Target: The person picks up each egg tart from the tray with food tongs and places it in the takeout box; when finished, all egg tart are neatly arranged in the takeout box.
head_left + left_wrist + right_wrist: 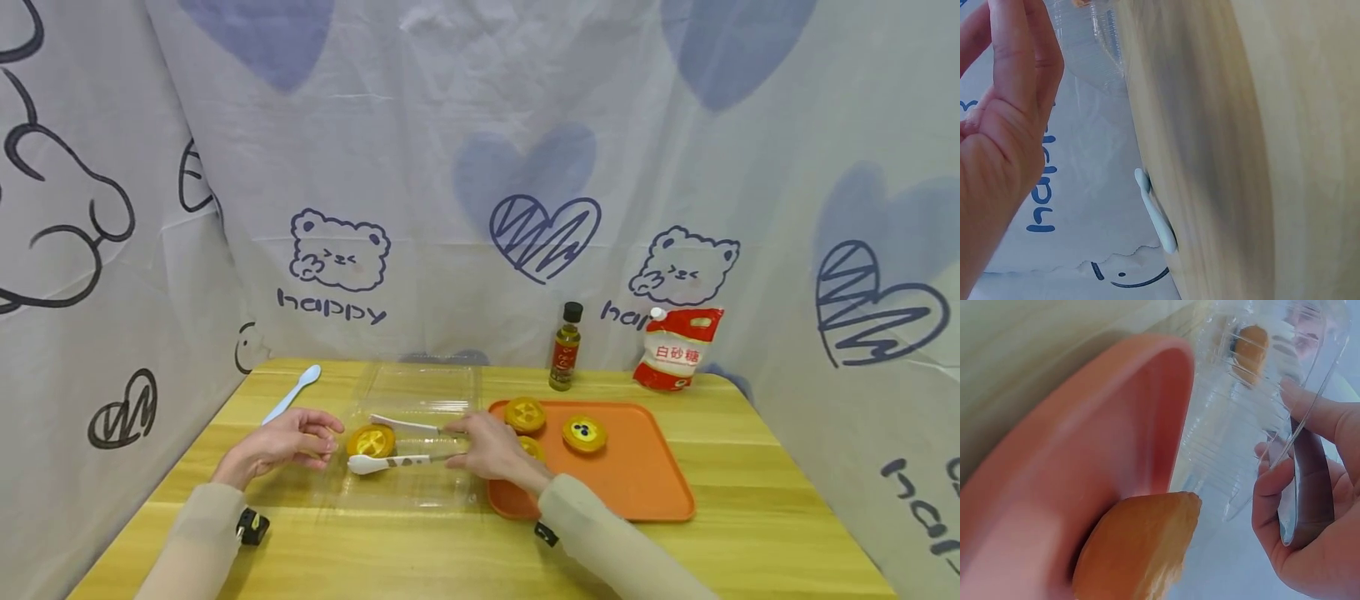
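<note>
My right hand (491,448) grips a pair of tongs (408,460) with white, brown-spotted arms and a metal bend, seen as a metal band (1313,487) in the right wrist view. The tongs' arms lie on either side of an egg tart (367,440) in a clear plastic clamshell box (446,493); whether they touch it I cannot tell. My left hand (288,442) hovers left of that tart, fingers loosely bent and holding nothing. On an orange tray (637,483) sit a tart (525,414), a berry-topped tart (584,434) and one partly hidden by my right hand.
A light blue spoon (294,393) lies at the table's back left. The box's raised lid (420,385) leans back near the cloth wall. Behind the tray stand an oil bottle (566,350) and a red-and-white sugar pouch (677,350).
</note>
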The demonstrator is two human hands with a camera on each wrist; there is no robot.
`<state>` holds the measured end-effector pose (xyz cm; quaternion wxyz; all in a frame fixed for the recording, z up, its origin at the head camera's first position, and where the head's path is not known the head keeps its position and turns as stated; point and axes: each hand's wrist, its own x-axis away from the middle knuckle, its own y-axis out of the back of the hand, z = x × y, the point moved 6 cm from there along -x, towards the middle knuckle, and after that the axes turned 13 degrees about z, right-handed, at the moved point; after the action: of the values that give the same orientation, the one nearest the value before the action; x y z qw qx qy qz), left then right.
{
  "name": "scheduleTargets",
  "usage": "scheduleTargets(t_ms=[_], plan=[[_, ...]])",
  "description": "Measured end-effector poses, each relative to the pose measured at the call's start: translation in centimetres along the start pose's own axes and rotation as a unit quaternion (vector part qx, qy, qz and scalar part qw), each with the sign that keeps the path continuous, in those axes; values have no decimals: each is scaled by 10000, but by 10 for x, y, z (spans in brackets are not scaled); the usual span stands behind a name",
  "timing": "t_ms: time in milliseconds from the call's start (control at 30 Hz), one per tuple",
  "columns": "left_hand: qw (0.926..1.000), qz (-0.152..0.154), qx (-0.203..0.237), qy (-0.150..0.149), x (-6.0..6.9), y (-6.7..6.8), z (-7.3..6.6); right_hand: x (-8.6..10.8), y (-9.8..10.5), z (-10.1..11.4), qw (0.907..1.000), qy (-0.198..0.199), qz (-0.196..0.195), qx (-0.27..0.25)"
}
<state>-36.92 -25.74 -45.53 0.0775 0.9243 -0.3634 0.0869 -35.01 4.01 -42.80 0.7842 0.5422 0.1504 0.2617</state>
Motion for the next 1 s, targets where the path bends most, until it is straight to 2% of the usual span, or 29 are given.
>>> scheduleTargets(t_ms=[400,800,1000], plan=[[10000,-14,63,30,1,-1,0,8,5,-4,9997,9,-215,-116],[10000,-8,77,5,2,-2,2,8,-1,-3,9992,101,-386,63],[10000,-69,46,27,2,-2,0,9,1,-4,9994,107,-333,-4]])
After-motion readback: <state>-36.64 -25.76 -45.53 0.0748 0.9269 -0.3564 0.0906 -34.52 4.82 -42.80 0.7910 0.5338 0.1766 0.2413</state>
